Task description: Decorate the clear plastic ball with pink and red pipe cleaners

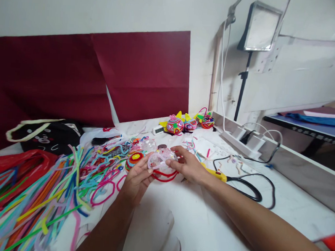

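A clear plastic ball (168, 155) is held up just above the white table, between my two hands. A pale pink pipe cleaner (157, 160) curves across its near side, and red pipe cleaner loops (165, 176) hang below it. My left hand (137, 177) grips it from the left, thumb and fingers closed at its lower edge. On the other side, my right hand (188, 164) has its thumb and fingers closed on it. A round, coiled multicoloured piece (135, 159) lies just beyond my left hand. Behind my right forearm lies a yellow tool (216, 174), partly hidden, near a black cable.
Many coloured pipe cleaners (50, 194) cover the table's left side, beside a red plastic bag (33, 160) and a black bag (53, 136). Several decorated fish-like ornaments (175, 125) stand at the back near a small digital timer (158, 130). A power strip (242, 144) lies right.
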`<state>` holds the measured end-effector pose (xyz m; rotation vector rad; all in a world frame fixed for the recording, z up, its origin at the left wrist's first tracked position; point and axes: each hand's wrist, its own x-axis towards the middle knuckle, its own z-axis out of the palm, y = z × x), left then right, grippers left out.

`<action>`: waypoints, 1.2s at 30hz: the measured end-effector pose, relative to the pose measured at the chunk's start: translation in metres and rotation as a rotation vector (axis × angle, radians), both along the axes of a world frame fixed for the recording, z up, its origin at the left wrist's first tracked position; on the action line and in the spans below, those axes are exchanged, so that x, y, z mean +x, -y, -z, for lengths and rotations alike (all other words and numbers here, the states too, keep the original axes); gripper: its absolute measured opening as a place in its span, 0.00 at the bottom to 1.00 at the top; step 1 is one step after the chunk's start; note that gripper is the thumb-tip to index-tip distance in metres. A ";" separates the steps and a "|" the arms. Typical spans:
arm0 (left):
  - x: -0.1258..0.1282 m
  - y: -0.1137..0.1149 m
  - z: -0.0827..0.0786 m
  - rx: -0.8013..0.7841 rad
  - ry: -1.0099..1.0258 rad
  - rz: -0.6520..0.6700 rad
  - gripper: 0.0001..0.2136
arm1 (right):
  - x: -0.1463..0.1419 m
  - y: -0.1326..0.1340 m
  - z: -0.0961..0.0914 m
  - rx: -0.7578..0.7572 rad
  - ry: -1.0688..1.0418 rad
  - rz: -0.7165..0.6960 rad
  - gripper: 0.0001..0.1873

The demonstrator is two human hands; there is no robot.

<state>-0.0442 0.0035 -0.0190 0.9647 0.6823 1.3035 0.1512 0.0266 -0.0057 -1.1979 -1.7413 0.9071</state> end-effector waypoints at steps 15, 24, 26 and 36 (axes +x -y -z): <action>0.001 0.000 0.000 0.002 -0.013 -0.015 0.34 | 0.000 0.002 -0.002 0.003 0.006 -0.006 0.28; 0.000 -0.001 0.002 0.012 -0.013 0.007 0.34 | 0.000 0.001 -0.002 0.001 0.018 0.001 0.27; 0.000 -0.001 0.002 0.007 -0.006 0.009 0.34 | 0.000 0.001 -0.002 -0.004 0.024 0.005 0.28; 0.001 0.001 0.000 -0.014 0.036 0.018 0.30 | 0.000 0.003 -0.002 -0.039 0.016 -0.004 0.27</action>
